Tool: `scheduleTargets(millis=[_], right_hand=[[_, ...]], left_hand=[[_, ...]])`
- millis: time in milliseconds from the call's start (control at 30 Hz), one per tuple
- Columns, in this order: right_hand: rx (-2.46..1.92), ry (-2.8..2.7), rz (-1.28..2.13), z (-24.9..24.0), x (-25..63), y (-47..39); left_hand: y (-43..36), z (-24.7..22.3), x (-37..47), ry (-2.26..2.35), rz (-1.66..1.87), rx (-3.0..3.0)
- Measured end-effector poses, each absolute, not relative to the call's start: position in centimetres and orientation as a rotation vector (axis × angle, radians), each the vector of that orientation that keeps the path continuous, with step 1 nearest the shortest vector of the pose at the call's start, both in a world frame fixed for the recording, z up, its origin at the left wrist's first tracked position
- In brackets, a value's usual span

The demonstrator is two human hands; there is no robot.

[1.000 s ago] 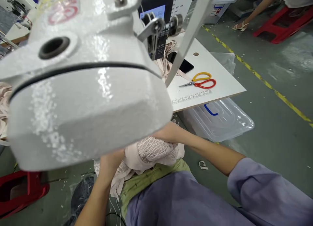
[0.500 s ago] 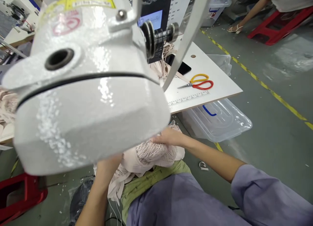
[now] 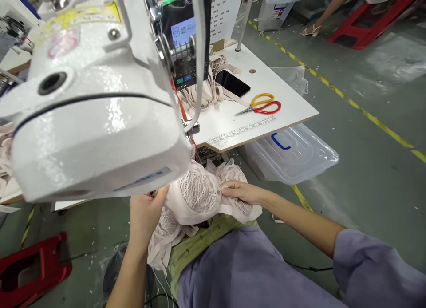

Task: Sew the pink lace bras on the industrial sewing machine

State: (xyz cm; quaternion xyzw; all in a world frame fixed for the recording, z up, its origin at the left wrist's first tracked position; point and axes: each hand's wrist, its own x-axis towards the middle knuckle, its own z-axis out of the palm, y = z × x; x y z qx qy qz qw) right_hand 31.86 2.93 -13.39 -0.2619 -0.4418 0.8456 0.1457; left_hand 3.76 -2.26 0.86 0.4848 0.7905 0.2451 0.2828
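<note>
A pale pink lace bra (image 3: 199, 190) is stretched between my two hands, just below the head of a white sewing machine (image 3: 100, 144). My left hand (image 3: 146, 212) is closed on the bra's left side, its fingertips partly hidden under the machine head. With thumb and fingers together, my right hand (image 3: 241, 191) pinches the bra at the middle, between the cups. More lace pieces of the same colour hang below, over a green cloth (image 3: 196, 241) on my lap. The needle area is mostly hidden behind the machine head.
On the white table (image 3: 282, 99) lie scissors (image 3: 262, 104), a black phone (image 3: 233, 83), a printed ruler scale and beige straps (image 3: 203, 92). A control screen (image 3: 184, 37) stands behind. Below is a clear lidded box (image 3: 293, 152); red stools (image 3: 36, 263) stand on the floor. Another person's foot (image 3: 311, 30) shows far right.
My view has shifted, so the machine head sits further left and more of the bra shows. My left hand has come out from behind the machine head; both hands keep hold.
</note>
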Motion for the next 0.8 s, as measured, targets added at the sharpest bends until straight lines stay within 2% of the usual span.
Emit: scheduleTargets(millis=[167, 333, 400, 500, 567, 667, 733, 800], right_hand=[[-0.748, -1.227, 2.359, -12.0, 32.7, 2.8], [-0.695, -1.414, 2.201, -9.4, 33.9, 3.5], [-0.631, -1.615, 2.094, -7.7, 34.1, 3.6], [-0.412, -1.979, 1.934, -4.4, 33.4, 3.1], [-0.217, -2.203, 1.857, -2.2, 32.5, 2.3], [-0.045, -2.390, 1.834, -0.2, 31.3, 1.4], [-0.113, -2.414, 1.868, -0.1, 31.2, 1.3], [-0.251, -2.419, 1.862, -0.9, 31.8, 1.2]], left_hand=[[-2.6, 0.3, 3.3, 2.123, 0.688, 1.560], [-5.0, 0.5, 4.9, 2.227, 0.881, 1.981], [-6.1, 1.1, 7.0, 1.955, 1.012, 2.252], [-7.1, 2.5, 10.6, 1.313, 1.063, 2.600], [-7.2, 3.3, 12.1, 1.079, 0.932, 2.691], [-7.2, 3.3, 11.7, 1.129, 0.530, 2.453], [-7.5, 2.1, 9.8, 1.178, 0.295, 2.134], [-8.1, 0.2, 7.5, 1.186, 0.208, 1.839]])
